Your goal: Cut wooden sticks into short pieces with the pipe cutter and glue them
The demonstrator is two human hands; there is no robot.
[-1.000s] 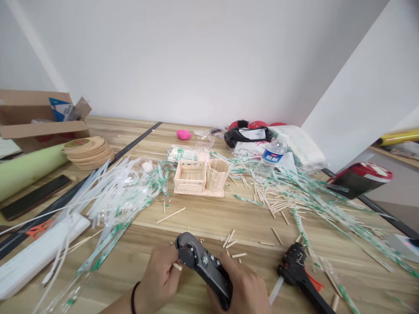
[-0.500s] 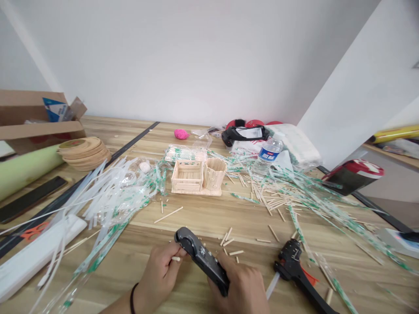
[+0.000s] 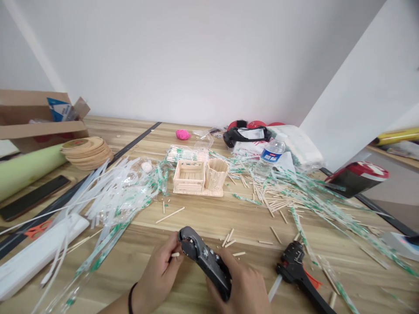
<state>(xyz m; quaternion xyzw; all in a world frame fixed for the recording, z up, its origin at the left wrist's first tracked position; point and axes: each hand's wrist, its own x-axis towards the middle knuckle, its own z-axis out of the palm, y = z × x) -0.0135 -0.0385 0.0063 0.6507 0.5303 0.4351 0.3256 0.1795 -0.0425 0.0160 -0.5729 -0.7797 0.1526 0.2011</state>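
My right hand (image 3: 242, 279) is wrapped round the handles of a black hand cutter (image 3: 204, 257), whose jaws point up and to the left. Close to those jaws, my left hand (image 3: 160, 270) pinches a short wooden stick (image 3: 175, 254). Beyond both hands stands a small stick-built piece, with a square open box (image 3: 189, 176) and a round cup (image 3: 216, 174) on one flat base. Short stick pieces (image 3: 229, 235) lie just past the cutter. To the right of my right hand rests a black glue gun (image 3: 291, 264).
Clear glue sticks and wrappers (image 3: 121, 192) lie at the left, near a stack of wooden discs (image 3: 87, 152) and a cardboard box (image 3: 42, 126). Scattered sticks (image 3: 275, 196), a water bottle (image 3: 271, 155) and a red-lidded container (image 3: 356, 179) are at the right.
The cutter's handles look a little wider apart, and its head has tilted slightly. My left hand has stayed near the jaws with the stick. The whole view has shifted slightly.
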